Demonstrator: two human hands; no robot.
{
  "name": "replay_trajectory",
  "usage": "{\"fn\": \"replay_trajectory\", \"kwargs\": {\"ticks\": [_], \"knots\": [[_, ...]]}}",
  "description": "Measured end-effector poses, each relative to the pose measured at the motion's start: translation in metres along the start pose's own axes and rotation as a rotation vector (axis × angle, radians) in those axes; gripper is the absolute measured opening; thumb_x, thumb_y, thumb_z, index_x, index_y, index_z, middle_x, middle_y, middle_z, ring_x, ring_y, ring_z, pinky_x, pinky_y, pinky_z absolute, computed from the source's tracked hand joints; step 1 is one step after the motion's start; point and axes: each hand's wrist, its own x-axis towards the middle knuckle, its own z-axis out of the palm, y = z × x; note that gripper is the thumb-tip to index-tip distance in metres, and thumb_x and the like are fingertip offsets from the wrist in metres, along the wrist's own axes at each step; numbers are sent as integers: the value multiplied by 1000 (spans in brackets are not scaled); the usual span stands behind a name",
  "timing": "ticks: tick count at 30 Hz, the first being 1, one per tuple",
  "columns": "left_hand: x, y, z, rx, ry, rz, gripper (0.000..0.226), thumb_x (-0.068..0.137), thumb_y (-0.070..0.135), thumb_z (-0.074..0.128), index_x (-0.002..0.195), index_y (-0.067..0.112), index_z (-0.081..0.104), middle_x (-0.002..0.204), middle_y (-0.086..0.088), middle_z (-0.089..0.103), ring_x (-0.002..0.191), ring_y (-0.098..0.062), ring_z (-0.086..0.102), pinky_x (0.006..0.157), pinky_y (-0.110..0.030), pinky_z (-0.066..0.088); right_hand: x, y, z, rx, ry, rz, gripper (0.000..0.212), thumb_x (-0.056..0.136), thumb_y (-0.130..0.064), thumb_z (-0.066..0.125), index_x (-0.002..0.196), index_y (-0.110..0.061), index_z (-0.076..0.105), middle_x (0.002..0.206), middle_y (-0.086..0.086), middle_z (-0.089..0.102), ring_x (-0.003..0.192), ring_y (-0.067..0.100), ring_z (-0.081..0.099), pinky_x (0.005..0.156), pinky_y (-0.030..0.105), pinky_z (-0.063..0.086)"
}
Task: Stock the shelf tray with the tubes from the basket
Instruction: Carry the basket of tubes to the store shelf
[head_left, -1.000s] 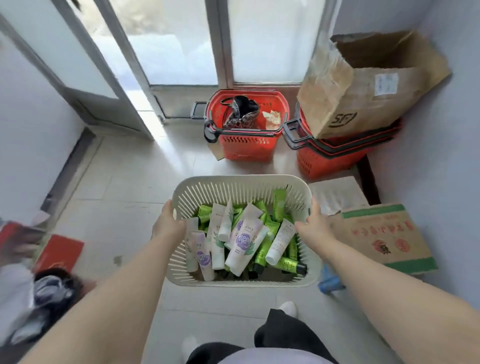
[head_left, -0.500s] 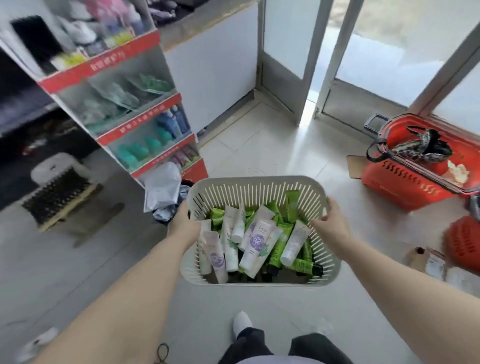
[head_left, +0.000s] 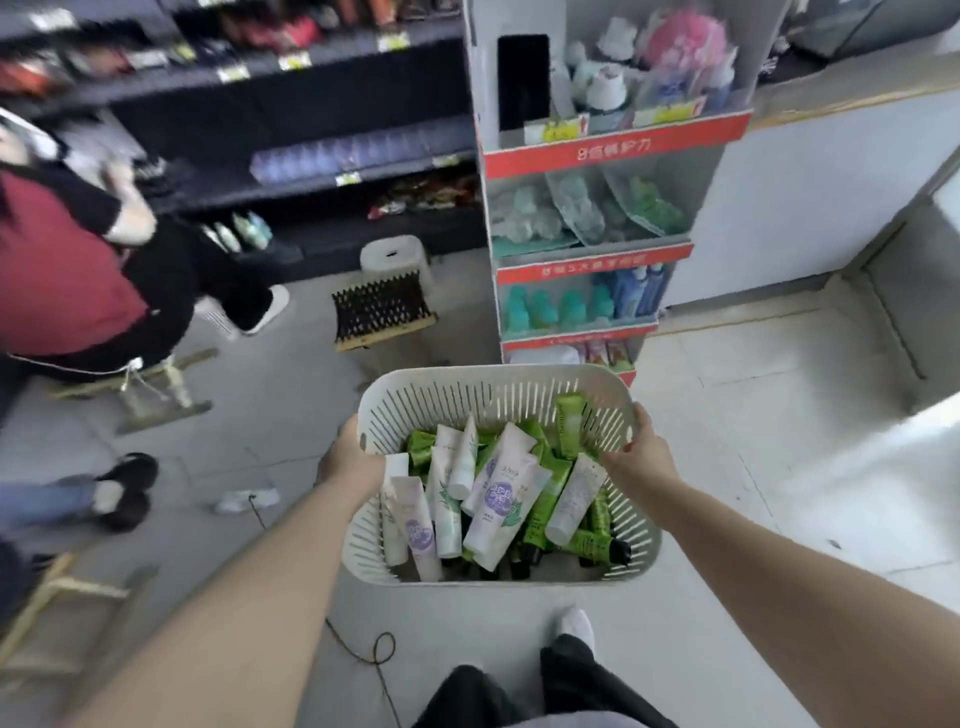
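I carry a cream slotted basket (head_left: 498, 387) in front of me, above the floor. My left hand (head_left: 349, 457) grips its left rim and my right hand (head_left: 640, 451) grips its right rim. Inside lie several tubes (head_left: 498, 499), some white with purple or green prints, others bright green with black caps. Just beyond the basket stands a cardboard display stand (head_left: 597, 249) with red-edged shelf trays holding bottles and packets.
Dark shop shelving (head_left: 311, 156) runs along the back left. A person in a red top (head_left: 57, 270) sits on a stool at the left. A white stool and brush mat (head_left: 384, 306) stand near the display. A white counter (head_left: 831, 197) is at the right. A cord (head_left: 374, 649) lies on the floor.
My view has swung left from the door and red baskets to the shelving and display stand, which is now straight ahead and closer. Both hands keep their hold on the basket.
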Motion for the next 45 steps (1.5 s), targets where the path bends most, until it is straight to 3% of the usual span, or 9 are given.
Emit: {"fn": "replay_trajectory", "kwargs": {"ticks": [6,10,16,22,26,30,35,42,45], "knots": [[53,-21,-59,-92,144,-142,57,85,13,54,137,32,41,112,-6,62,91,-32,58,70,-38,54,51,-104,52,-166,-121,-157,72,80,-16,60,140,-34,24,100,11,57,80,27,60,65,41,56],[99,-42,-93,-109,201,-200,59,87,8,49,140,31,38,119,-6,60,93,-33,58,68,-36,53,83,-167,99,-238,-206,-222,80,84,-21,59,149,-30,14,115,15,57,91,32,61,73,41,55],[195,-75,-141,-125,176,-243,40,88,15,45,126,29,49,102,-6,63,82,-32,60,57,-29,46,130,-255,184,-289,-265,-210,83,83,-23,60,150,-29,11,126,19,48,99,36,58,78,40,53],[288,-79,-190,-117,137,-241,37,90,26,53,126,25,46,104,-7,61,87,-32,58,69,-41,55,169,-315,246,-267,-269,-163,80,83,-31,62,147,-35,14,131,15,46,94,32,60,81,46,56],[355,-66,-221,-127,136,-249,48,88,20,54,134,27,41,102,-3,57,87,-31,57,65,-34,50,207,-362,275,-219,-282,-136,78,80,-27,61,144,-38,17,127,12,47,90,28,57,73,36,52],[424,-40,-241,-109,131,-234,55,85,12,56,136,22,40,110,-10,60,94,-36,60,71,-38,52,262,-408,298,-188,-288,-112,70,81,-21,61,139,-32,25,120,9,50,86,25,55,66,31,46],[510,1,-259,-129,144,-241,62,83,10,59,141,21,38,119,-10,61,101,-33,60,83,-43,54,332,-468,317,-154,-298,-125,69,81,-31,66,137,-33,26,110,8,57,95,27,56,81,39,51],[609,59,-281,-238,200,-274,50,81,17,64,129,25,50,104,-4,64,84,-25,60,54,-28,44,416,-560,333,-268,-266,-138,79,87,-16,54,148,-32,7,114,13,51,85,28,60,56,31,47],[649,70,-293,-257,155,-266,47,83,20,63,127,28,48,105,-2,64,85,-26,61,60,-29,46,446,-595,342,-258,-265,-113,81,86,-18,55,148,-36,5,120,13,49,79,24,59,49,26,43]]}}
